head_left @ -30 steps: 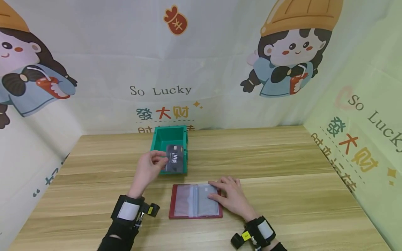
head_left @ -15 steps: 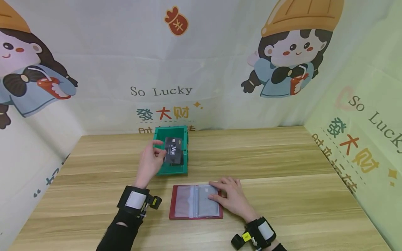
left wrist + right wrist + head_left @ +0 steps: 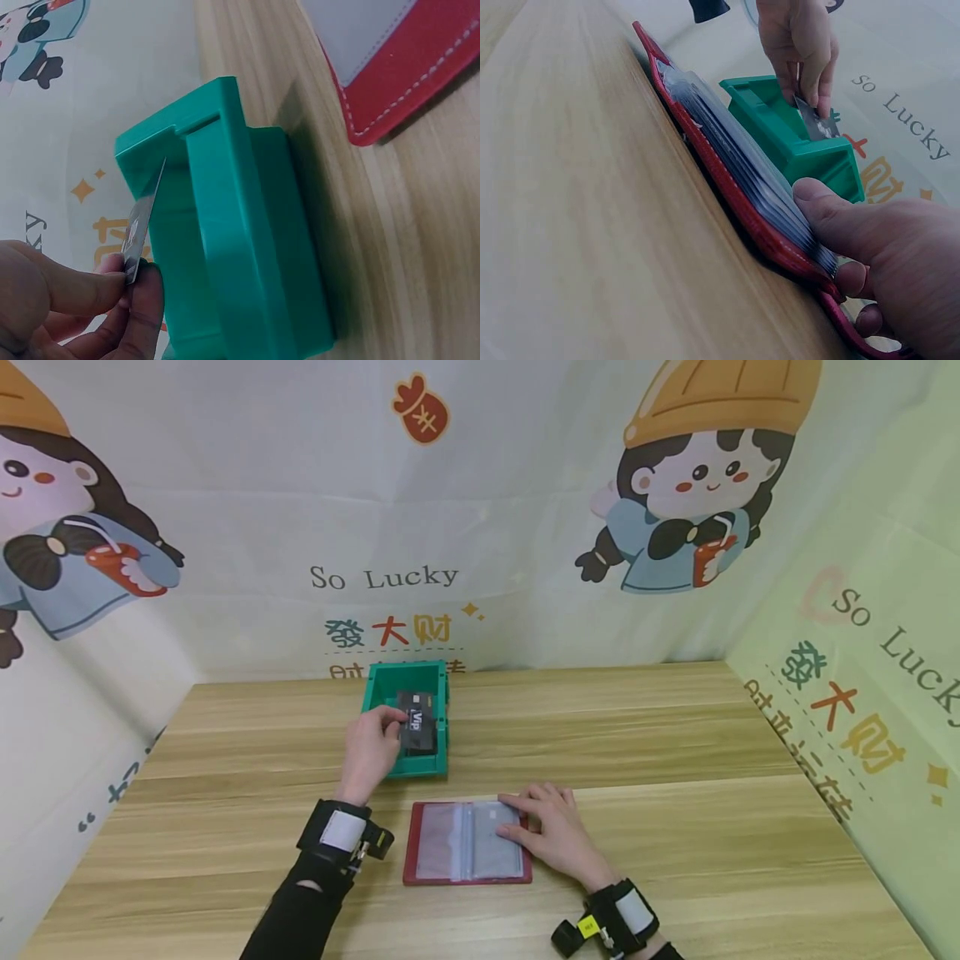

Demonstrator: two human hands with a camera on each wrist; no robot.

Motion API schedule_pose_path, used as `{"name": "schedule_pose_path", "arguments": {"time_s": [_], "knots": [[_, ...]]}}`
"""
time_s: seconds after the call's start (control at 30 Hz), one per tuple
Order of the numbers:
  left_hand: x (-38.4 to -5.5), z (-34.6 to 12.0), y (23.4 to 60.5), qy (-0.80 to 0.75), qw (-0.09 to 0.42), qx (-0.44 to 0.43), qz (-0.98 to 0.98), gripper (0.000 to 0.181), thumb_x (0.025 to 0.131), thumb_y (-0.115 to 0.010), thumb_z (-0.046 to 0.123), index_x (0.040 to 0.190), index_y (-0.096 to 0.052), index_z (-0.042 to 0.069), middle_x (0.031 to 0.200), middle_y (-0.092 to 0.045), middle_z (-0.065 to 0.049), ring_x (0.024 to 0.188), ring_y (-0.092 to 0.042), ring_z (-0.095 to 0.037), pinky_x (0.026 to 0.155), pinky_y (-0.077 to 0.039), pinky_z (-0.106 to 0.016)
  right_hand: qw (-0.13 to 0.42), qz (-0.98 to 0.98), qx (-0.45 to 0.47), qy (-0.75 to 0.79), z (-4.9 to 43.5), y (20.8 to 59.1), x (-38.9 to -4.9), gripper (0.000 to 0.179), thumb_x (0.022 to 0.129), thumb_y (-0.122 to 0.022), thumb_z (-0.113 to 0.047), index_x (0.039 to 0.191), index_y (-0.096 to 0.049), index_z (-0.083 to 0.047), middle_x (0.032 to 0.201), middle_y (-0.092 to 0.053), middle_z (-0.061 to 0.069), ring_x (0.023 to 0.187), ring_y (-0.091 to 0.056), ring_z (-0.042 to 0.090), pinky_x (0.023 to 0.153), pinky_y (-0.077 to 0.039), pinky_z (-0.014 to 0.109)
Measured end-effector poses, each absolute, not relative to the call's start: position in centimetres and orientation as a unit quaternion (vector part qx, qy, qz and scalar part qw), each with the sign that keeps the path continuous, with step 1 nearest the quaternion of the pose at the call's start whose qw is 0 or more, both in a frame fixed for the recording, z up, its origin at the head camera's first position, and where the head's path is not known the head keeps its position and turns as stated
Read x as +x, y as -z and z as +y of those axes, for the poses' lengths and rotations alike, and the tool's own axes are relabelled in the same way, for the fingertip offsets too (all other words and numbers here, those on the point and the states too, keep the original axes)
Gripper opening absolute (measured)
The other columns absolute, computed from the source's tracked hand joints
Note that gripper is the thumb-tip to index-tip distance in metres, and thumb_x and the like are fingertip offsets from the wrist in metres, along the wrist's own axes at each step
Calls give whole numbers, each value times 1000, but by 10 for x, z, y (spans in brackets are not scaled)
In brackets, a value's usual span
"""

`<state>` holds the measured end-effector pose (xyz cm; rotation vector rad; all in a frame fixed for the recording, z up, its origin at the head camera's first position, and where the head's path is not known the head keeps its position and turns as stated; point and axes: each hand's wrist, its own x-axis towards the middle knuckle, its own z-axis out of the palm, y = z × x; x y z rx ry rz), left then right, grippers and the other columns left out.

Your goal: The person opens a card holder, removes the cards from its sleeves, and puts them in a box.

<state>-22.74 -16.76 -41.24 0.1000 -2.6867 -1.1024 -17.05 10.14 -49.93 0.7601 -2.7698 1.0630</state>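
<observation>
While the thumb and fingers of the left hand (image 3: 371, 747) were pinching a thin, dark grey rectangular card (image 3: 422, 732) printed with "Vip", this card was tilted over the opening of a green rectangular plastic box (image 3: 416, 768). The right hand (image 3: 558, 835), with its fingers bent, held the right edge of an open red card holder (image 3: 411, 852) with clear plastic pages (image 3: 495, 852). Box and holder rested on a light wood-grain table (image 3: 675, 760); behind it was a whitish cloth (image 3: 525, 627) printed with cartoon figures (image 3: 667, 556).
</observation>
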Motion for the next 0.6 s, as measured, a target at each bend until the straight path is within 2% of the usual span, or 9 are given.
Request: {"name": "schedule_pose_path", "arguments": {"time_s": [0.37, 0.5, 0.6], "knots": [[-234, -163, 424, 362, 103, 36, -926, 23, 98, -49, -5, 110, -69, -7, 112, -71, -26, 96, -65, -34, 83, -50, -46, 36, -904, 245, -347, 101, 498, -169, 39, 88, -77, -33, 123, -73, -16, 87, -55, -11, 89, -43, 8, 84, -23, 34], [-236, -162, 427, 352, 101, 34, -930, 24, 97, -50, -6, 109, -71, -6, 112, -72, -25, 96, -66, -33, 80, -50, -44, 33, -905, 244, -348, 101, 498, -169, 39, 88, -77, -33, 123, -73, -16, 88, -56, -11, 90, -44, 9, 84, -23, 34], [-238, -162, 430, 343, 98, 29, -934, 24, 96, -51, -6, 108, -72, -4, 111, -73, -23, 91, -64, -31, 73, -47, -37, 31, -904, 245, -350, 102, 498, -169, 39, 88, -77, -32, 124, -72, -16, 88, -56, -10, 90, -44, 9, 85, -23, 34]]}}
